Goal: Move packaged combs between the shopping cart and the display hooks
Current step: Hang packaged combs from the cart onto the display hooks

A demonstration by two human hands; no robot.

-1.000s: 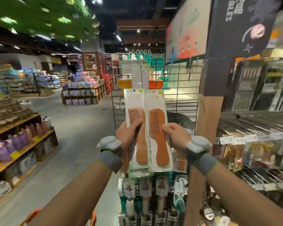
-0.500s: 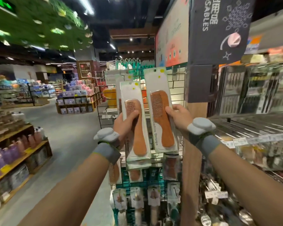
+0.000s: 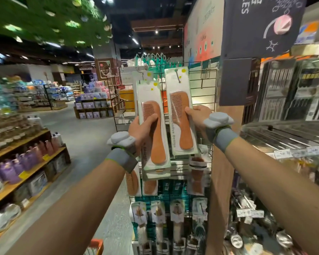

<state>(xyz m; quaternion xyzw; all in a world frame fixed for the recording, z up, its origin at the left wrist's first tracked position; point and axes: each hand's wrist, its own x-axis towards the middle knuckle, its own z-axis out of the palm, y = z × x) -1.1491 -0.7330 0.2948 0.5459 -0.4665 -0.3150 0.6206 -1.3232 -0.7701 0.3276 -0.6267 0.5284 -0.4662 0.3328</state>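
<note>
Both hands grip packaged wooden combs, raised upright in front of a wire grid panel (image 3: pixel 207 85). The left hand (image 3: pixel 139 129) wraps its fingers behind a stack of comb packs (image 3: pixel 155 138), thumb pressed across the front pack's comb teeth; the edges of more packs show behind it at the bottom. The right hand (image 3: pixel 195 115) pinches a single comb pack (image 3: pixel 180 118) by its right edge, just beside the stack and higher. The top of this pack meets a metal display hook (image 3: pixel 177 76); whether the hook passes through the hang slot I cannot tell. More combs (image 3: pixel 132 181) hang on the grid below the hands, above a row of packaged brushes (image 3: pixel 176 218). An orange shopping cart corner (image 3: pixel 97 244) shows at the bottom edge.
</note>
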